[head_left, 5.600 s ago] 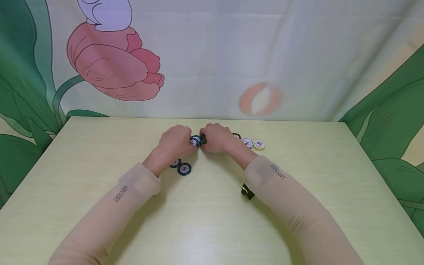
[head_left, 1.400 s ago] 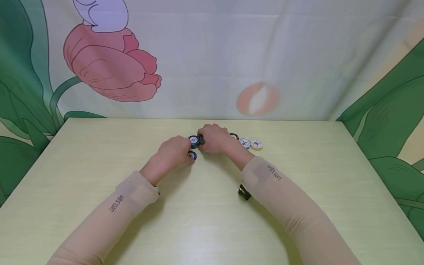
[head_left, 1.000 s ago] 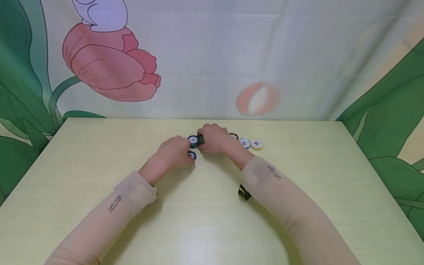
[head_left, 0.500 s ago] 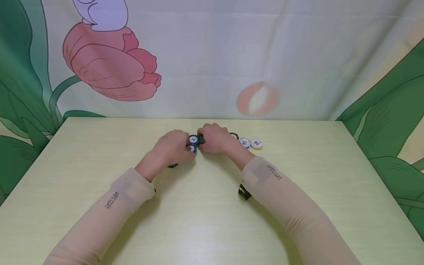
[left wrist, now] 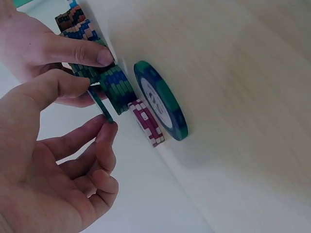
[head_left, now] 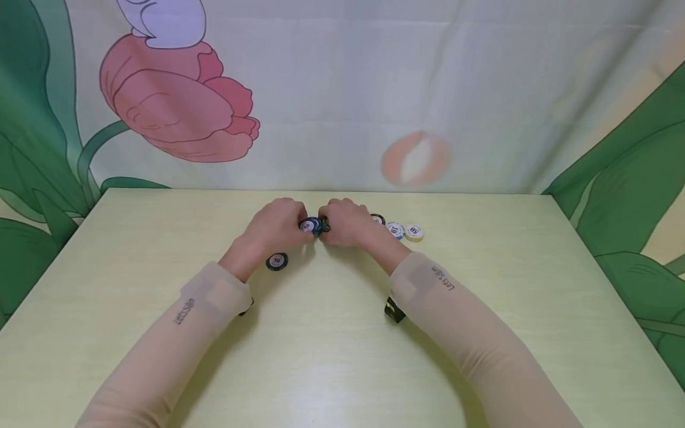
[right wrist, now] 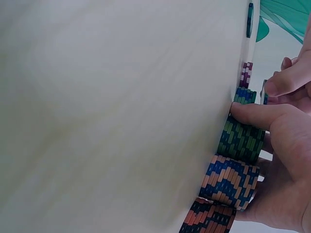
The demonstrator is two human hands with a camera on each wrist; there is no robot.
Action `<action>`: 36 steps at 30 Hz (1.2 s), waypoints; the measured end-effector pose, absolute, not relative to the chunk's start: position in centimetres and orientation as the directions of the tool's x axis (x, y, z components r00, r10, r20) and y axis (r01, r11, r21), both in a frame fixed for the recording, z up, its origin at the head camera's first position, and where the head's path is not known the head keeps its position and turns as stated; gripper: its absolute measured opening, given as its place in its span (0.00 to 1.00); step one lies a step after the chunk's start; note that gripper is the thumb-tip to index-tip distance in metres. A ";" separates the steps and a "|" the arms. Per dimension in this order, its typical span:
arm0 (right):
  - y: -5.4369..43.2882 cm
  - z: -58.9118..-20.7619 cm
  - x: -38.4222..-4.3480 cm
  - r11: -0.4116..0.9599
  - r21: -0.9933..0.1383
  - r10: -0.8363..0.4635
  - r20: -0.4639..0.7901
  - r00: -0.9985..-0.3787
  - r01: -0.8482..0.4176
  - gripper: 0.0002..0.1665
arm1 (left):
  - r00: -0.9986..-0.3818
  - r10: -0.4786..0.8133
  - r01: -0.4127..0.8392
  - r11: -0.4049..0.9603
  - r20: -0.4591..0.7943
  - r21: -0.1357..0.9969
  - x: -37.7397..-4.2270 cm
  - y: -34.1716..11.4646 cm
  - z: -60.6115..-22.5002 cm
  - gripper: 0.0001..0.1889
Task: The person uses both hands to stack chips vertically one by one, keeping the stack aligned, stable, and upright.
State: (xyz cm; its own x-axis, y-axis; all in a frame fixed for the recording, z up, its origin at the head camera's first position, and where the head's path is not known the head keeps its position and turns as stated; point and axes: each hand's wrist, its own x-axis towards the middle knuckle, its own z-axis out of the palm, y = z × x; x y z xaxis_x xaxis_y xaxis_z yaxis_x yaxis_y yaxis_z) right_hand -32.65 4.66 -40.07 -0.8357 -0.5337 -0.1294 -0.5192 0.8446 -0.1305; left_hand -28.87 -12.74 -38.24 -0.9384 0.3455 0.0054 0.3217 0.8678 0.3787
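Note:
My left hand [head_left: 275,226] pinches one blue-and-green poker chip [left wrist: 101,104] between thumb and fingertips. The chip is tilted just above a short stack of matching poker chips [left wrist: 116,90]. My right hand [head_left: 348,223] grips a taller green stack [right wrist: 241,139] right beside it, thumb on the near side and fingers behind. One loose poker chip [head_left: 276,261] marked 50 lies flat on the table, close to my left wrist. A low purple-and-white stack [left wrist: 146,124] stands by the short one; in the head view my left hand hides it.
To the right of my right hand stand a dark-rimmed stack [head_left: 377,219], a blue-and-white stack [head_left: 395,230] and a yellow-edged stack [head_left: 414,232]. The pale table [head_left: 332,356] ends at a printed curtain [head_left: 321,107] behind the chips.
My left hand has taken up one of two loose chips and carried it away from me, over the short stack. The other loose chip now lies uncovered. My right hand has stayed put.

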 end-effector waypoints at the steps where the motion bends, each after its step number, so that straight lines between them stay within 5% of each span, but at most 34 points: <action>1: 4.7 -40.1 -32.6 0.844 -0.131 -0.534 -0.129 -0.835 -0.520 0.20 | -0.937 0.348 0.326 0.869 0.009 0.372 -29.0 -12.7 -38.3 0.12; 11: 4.7 -40.2 -32.8 0.842 -0.148 -0.535 -0.117 -0.836 -0.518 0.17 | -0.944 0.331 0.312 0.887 0.002 0.342 -29.4 -12.2 -38.6 0.09; 18: 4.8 -40.2 -32.8 0.842 -0.144 -0.536 -0.122 -0.835 -0.519 0.18 | -0.951 0.310 0.289 0.894 -0.007 0.343 -29.5 -12.5 -38.6 0.19; 36: 4.8 -40.1 -32.8 0.835 -0.170 -0.544 -0.118 -0.831 -0.523 0.17 | -0.946 0.325 0.303 0.900 -0.017 0.313 -29.6 -12.1 -38.6 0.13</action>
State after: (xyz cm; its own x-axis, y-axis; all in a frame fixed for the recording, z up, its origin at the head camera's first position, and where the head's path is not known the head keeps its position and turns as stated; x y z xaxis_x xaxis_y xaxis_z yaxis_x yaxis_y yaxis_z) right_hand -32.76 4.83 -40.11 -0.8306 -0.5442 -0.1178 -0.5231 0.8351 -0.1701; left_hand -29.58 -12.13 -38.60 -0.9456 0.3248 -0.0170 0.3035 0.8999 0.3130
